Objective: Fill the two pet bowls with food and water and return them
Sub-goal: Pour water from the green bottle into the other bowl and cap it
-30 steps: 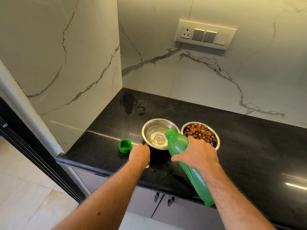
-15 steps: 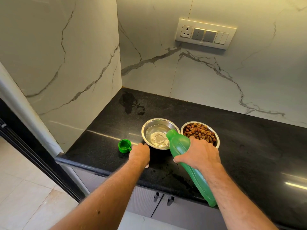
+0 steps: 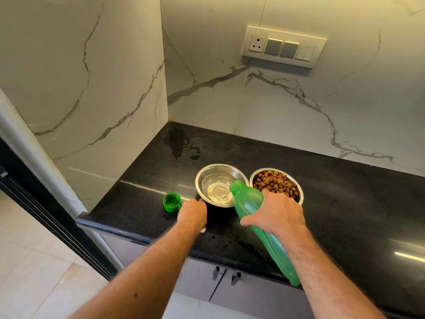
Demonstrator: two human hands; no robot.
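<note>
Water bowl (image 3: pixel 218 185) sits on black counter (image 3: pixel 345 203), just left of kibble-filled bowl (image 3: pixel 276 184), holding a shallow pool. Right hand (image 3: pixel 277 211) grips tilted green bottle (image 3: pixel 253 212), its mouth over the bowl's near-right rim; left hand (image 3: pixel 193 212) rests at the bowl's near-left side, finger state indeterminate; green cap (image 3: pixel 172 202) lies further left. Judgement: raise tilt slowly, keep mouth inside rim, brace bowl, stop short of brim for carrying.

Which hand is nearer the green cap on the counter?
Left. The left hand rests just right of the green cap; the right hand grips the green bottle beyond the water bowl.
</note>
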